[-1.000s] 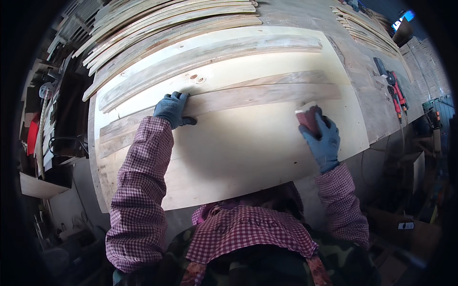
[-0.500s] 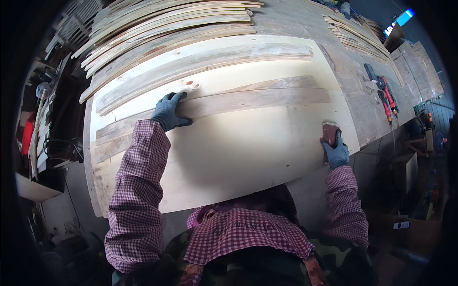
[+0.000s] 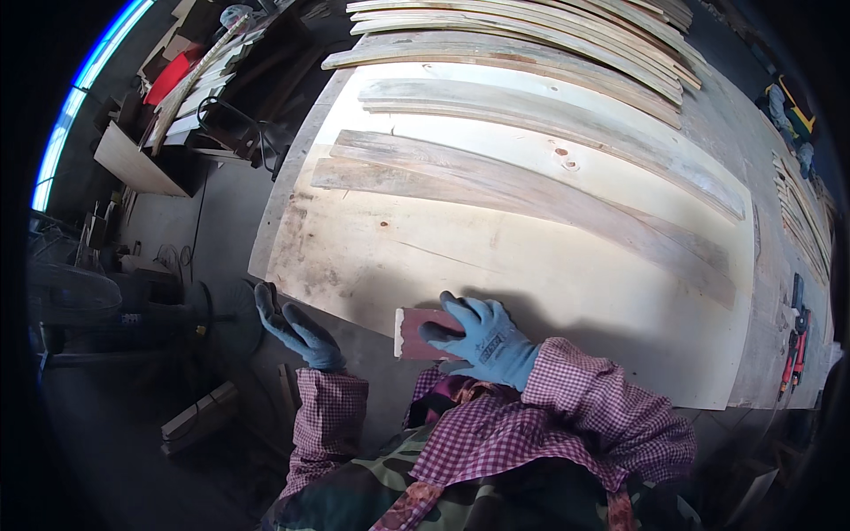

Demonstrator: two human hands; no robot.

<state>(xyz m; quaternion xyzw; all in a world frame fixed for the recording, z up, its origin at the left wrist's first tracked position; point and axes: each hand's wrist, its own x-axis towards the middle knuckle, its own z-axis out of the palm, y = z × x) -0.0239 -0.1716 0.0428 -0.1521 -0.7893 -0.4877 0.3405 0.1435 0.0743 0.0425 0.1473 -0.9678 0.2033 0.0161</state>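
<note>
The big grey table (image 3: 766,310) is in front of me. A wide pale sheet of wood (image 3: 567,283) lies flat on it, with dark smudges near its left end. At the far side, a pile of long thin planks (image 3: 522,35) lies side by side. Closer to me, one long grey plank (image 3: 549,124) lies slanting across the pale sheet. Two more planks (image 3: 505,181) lie on the sheet between that one and me, and they cross in a very thin X. My checked sleeves (image 3: 611,407) are pink and dark, and they reach down to my blue gloves. Over on the right, a red and black tool (image 3: 796,350) lies on the table.

My right hand (image 3: 491,341) is down by the near edge of the pale sheet. Its fingers and thumb are clamped on the right part of a dark red block (image 3: 416,332). The block's pale left end pokes out past my fingers. It is right at that near edge, but I cannot tell if it touches the wood. My left hand (image 3: 301,332) is up in the air, just off the near left corner, with its fingers up and a bit apart. Little brown knots (image 3: 563,159) dot the pale sheet.
</note>
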